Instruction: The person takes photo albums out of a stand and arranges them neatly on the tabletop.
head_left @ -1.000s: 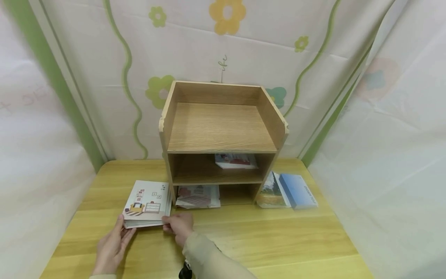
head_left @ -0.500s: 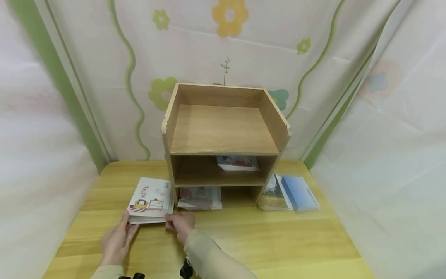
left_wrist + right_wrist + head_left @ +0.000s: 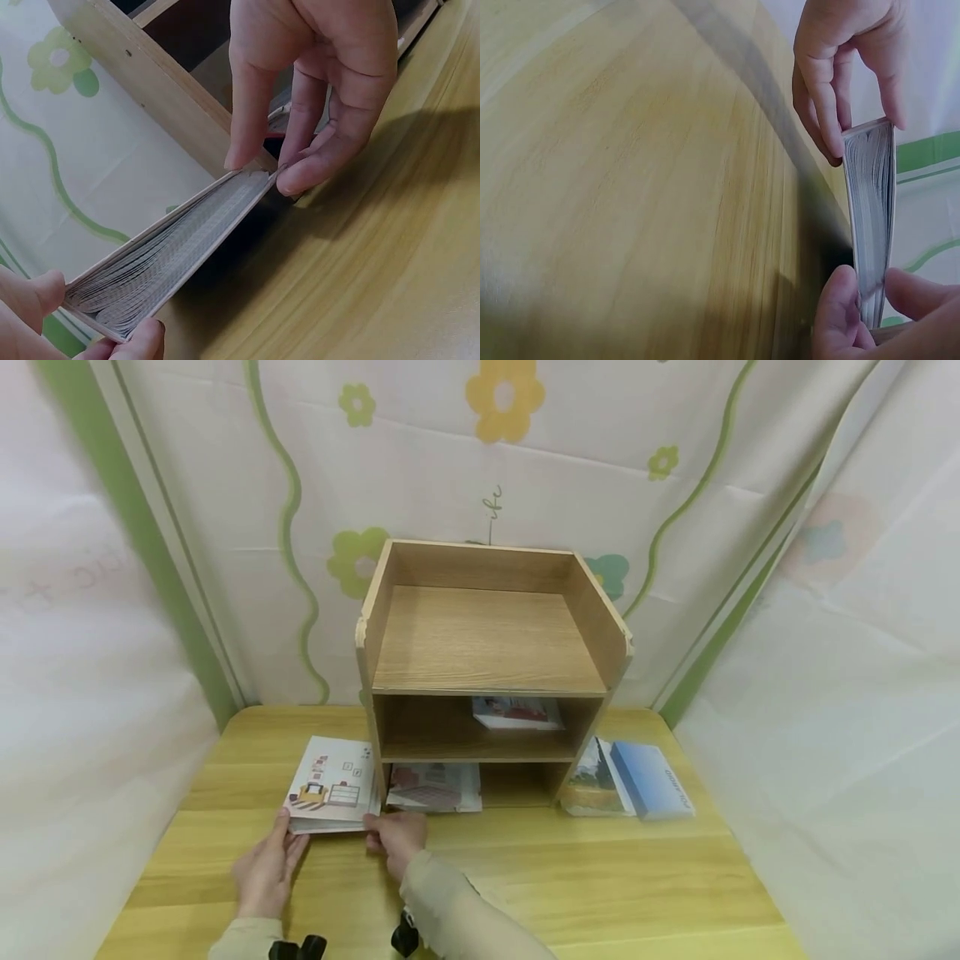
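A white photo album, its cover printed with a small room scene, is held by both hands just left of the wooden shelf unit. My left hand pinches its near left corner, thumb on the cover and fingers beneath. At the near right corner, my right hand grips it between thumb and fingers. In the left wrist view, the sleeve-like pages show between the two covers, and a dark shadow lies under the album. The right wrist view has the left hand above and the right hand below.
A similar printed album lies in the shelf's bottom compartment, another in the middle one. Right of the shelf are a landscape-covered album and a blue box. Patterned curtains enclose the wooden table.
The album and both hands have shifted slightly away from the table's front edge. The whole view has drifted a little rightward. Both hands keep their hold.
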{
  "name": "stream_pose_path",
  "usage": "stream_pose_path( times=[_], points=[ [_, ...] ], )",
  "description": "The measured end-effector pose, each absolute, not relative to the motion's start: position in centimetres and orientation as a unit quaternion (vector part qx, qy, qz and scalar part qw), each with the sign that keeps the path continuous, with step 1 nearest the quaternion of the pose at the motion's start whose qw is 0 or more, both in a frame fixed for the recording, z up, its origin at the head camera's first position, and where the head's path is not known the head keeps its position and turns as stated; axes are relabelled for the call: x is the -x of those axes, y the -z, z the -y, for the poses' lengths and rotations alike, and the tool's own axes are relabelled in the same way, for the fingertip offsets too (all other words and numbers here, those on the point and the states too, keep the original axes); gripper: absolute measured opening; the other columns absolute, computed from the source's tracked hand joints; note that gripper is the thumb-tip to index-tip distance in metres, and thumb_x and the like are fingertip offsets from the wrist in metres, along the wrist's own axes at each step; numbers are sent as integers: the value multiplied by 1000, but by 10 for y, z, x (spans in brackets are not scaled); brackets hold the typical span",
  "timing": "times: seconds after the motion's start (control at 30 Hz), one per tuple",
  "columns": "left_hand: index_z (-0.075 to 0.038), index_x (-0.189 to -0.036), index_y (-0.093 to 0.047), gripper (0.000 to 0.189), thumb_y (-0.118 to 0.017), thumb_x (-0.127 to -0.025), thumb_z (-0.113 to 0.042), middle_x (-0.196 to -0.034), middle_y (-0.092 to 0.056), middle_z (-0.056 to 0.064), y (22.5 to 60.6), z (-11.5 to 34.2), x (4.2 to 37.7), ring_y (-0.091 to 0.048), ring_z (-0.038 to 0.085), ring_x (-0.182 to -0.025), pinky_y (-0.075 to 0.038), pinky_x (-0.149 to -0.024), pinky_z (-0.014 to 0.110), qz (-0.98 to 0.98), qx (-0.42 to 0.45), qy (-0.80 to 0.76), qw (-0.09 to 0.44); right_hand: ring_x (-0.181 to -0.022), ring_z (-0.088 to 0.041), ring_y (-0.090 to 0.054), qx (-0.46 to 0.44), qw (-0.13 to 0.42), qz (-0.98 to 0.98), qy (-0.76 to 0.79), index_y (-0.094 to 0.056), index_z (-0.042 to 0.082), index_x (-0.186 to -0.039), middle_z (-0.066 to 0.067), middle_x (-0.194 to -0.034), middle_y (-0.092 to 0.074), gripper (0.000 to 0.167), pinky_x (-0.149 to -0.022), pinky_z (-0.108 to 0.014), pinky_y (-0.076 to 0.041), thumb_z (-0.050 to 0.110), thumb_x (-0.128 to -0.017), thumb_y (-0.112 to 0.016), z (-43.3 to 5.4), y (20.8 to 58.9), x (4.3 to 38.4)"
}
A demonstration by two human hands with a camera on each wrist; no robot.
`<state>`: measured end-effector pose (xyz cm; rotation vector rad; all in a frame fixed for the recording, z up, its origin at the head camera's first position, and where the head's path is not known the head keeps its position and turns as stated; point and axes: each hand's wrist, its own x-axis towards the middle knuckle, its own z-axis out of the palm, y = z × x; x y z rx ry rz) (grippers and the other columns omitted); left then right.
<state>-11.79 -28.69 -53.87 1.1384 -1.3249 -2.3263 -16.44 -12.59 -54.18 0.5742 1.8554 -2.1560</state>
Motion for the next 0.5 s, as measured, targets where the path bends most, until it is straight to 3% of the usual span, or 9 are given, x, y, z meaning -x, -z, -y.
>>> stream_pose_path(
  times=[0.23, 0.5],
  points=[
    [8, -144, -31, 81, -70, -89, -37, -85, -64, -1, 540, 289, 121, -68, 9, -87, -53, -90, 26, 453, -398, 790, 114, -57, -15, -63, -194, 110, -635, 740, -65, -3, -81, -11, -75, -65, 14, -61, -33, -61, -6, -78, -78, 127, 541, 166],
    [7, -145, -33, 79, -67, -92, -41, -88, -63, -1, 546, 286, 122, -68, 9, -87, -53, -91, 29, 487, -399, 768, 116, -68, -28, -70, -189, 99, -632, 745, -67, -6, -79, -12, -76, -66, 11, -66, -37, -62, -10, -77, -77, 125, 540, 169]
  ],
)
